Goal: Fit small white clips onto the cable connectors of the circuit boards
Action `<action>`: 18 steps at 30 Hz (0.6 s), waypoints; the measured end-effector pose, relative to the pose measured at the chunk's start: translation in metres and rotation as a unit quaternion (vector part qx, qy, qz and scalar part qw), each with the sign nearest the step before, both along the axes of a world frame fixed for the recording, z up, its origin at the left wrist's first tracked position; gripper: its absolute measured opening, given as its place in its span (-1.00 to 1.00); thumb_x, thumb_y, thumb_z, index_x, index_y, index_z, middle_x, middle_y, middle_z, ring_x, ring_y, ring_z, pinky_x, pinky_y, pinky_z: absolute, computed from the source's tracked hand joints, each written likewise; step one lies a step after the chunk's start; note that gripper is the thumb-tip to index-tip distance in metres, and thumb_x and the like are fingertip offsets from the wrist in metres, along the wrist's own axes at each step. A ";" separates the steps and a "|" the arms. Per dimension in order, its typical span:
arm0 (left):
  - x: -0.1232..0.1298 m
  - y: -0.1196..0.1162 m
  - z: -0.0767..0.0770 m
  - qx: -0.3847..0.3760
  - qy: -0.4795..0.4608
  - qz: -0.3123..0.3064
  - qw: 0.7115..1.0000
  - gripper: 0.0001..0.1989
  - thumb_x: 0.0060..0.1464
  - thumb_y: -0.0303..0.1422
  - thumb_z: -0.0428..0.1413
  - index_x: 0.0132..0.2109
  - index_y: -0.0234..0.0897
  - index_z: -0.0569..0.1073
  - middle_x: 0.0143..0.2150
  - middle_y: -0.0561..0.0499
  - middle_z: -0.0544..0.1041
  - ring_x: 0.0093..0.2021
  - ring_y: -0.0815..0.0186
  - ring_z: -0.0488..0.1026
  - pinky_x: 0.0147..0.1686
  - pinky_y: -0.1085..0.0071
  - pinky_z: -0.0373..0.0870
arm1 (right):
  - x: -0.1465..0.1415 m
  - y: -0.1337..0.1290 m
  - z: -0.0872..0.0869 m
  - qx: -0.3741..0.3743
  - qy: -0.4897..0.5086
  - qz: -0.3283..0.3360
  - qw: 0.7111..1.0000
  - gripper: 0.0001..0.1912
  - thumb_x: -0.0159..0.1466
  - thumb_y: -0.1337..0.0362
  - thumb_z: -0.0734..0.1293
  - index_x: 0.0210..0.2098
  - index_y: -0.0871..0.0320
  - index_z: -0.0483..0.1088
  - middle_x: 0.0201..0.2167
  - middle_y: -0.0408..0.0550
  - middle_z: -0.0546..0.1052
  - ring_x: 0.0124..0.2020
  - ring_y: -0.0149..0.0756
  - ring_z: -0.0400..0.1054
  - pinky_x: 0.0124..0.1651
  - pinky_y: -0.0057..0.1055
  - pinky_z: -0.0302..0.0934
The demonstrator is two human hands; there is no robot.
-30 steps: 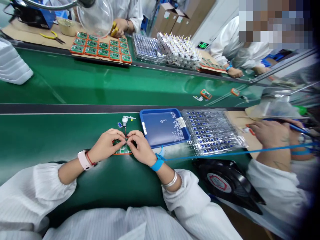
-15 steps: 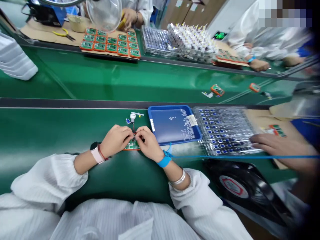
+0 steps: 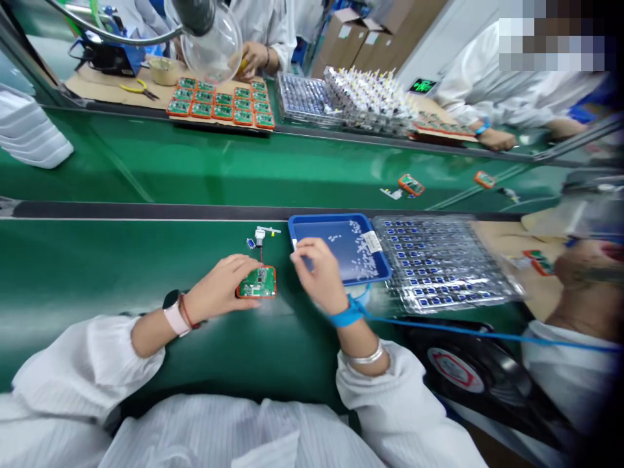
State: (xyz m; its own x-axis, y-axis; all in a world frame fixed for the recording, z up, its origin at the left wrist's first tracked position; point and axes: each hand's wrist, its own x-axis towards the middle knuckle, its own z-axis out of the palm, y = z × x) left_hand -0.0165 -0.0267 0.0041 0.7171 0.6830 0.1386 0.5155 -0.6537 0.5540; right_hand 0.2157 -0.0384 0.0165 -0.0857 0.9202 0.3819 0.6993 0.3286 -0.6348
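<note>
My left hand (image 3: 221, 286) grips the left side of a green circuit board (image 3: 263, 283) with an orange rim, which lies on the bench. Thumb and fingers lie along its near and far edges. A wire runs from the board's far edge to a small white part (image 3: 260, 236) with a pale arm, and a small blue-faced piece (image 3: 251, 243) lies beside it. My right hand (image 3: 319, 273) is at the left end of a blue tray (image 3: 322, 223), its fingers curled together near the rim. Whatever is between those fingertips, if anything, is too small to make out.
Tiny white pieces (image 3: 363, 250) lie in the tray. Right of it stands a clear plastic tray (image 3: 468, 260) of blue-faced parts. A blue cord (image 3: 439, 329) runs right from my wrist, above a black object (image 3: 487, 370). A co-worker's arm (image 3: 585, 286) is at far right.
My right hand has left the board and moved right to the tray. My left hand has opened out around the board's edge. The co-worker's hand has drawn back from the clear tray.
</note>
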 end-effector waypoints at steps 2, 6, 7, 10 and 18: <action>-0.005 -0.003 -0.003 0.032 0.026 -0.024 0.999 -0.36 0.02 -0.07 0.15 0.18 -0.22 0.21 0.14 -0.17 0.33 0.15 0.05 0.23 0.11 0.11 0.19 | 0.044 0.009 0.000 0.018 -0.038 -0.085 0.995 -0.86 0.20 0.31 0.20 -0.48 0.12 0.31 -0.32 0.03 0.42 -0.18 -0.19 0.31 -0.05 -0.20 0.21; -0.002 0.004 0.001 0.036 0.048 -0.027 0.998 -0.45 0.03 -0.13 0.15 0.13 -0.22 0.28 -0.02 -0.15 0.45 -0.06 0.10 0.39 -0.06 0.18 0.33 | 0.129 0.004 -0.008 -0.057 -0.191 -0.259 0.945 -0.89 0.08 0.33 0.26 -0.57 0.15 0.33 -0.41 0.09 0.43 -0.25 -0.08 0.29 -0.10 -0.09 0.17; 0.000 0.009 0.005 0.021 0.041 -0.016 0.999 -0.45 -0.01 -0.13 0.18 0.11 -0.22 0.30 -0.07 -0.13 0.47 -0.11 0.12 0.42 -0.10 0.20 0.35 | 0.142 -0.001 -0.010 -0.084 -0.229 -0.284 0.927 -0.88 0.07 0.31 0.27 -0.58 0.16 0.35 -0.41 0.11 0.44 -0.26 -0.07 0.29 -0.13 -0.09 0.16; 0.004 0.029 0.019 -0.077 -0.038 0.045 0.995 -0.41 -0.12 -0.13 0.25 0.06 -0.22 0.31 -0.10 -0.08 0.50 -0.13 0.16 0.46 -0.12 0.24 0.38 | 0.156 -0.013 -0.012 -0.145 -0.272 -0.275 0.911 -0.85 0.08 0.23 0.30 -0.54 0.16 0.43 -0.40 0.08 0.47 -0.31 -0.10 0.31 -0.21 -0.17 0.17; -0.039 0.128 0.039 -0.074 -0.356 0.316 0.876 -0.39 -0.13 -0.06 0.27 -0.04 -0.35 0.27 -0.22 0.02 0.51 -0.20 0.35 0.46 -0.11 0.30 0.39 | 0.149 -0.007 -0.021 -0.158 -0.251 -0.215 0.931 -0.86 0.08 0.25 0.28 -0.50 0.16 0.45 -0.42 0.02 0.50 -0.36 -0.19 0.34 -0.26 -0.29 0.18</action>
